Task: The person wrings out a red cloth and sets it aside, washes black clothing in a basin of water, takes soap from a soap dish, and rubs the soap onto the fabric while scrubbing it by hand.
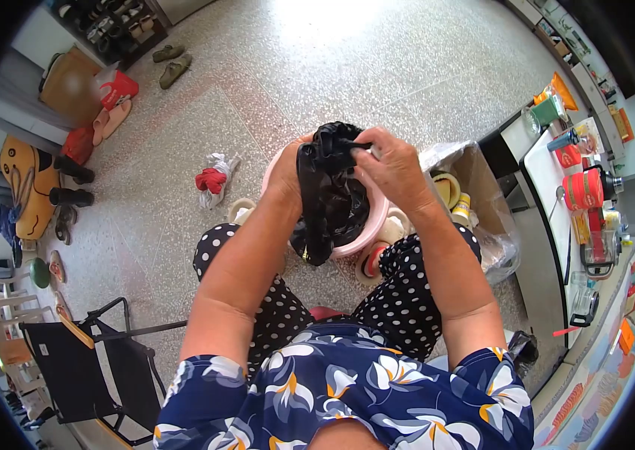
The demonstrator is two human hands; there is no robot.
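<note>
A shiny black plastic bag (319, 202) hangs bunched over a pale pink basin (379, 214) between my knees, and part of it lies inside. My right hand (392, 161) pinches a twisted end of the bag above the basin's far right side. On the other side, my left hand (287, 174) is closed on the bag's gathered edge, its fingers largely hidden behind the black plastic. Slippers (371, 262) on my feet show beside the basin.
A red and white cloth bundle (212, 180) lies on the speckled floor to the left. At right stand a plastic-lined box (475, 187) with tape rolls and a counter (546, 176) crowded with jars. A black folding chair (70, 367) is at lower left.
</note>
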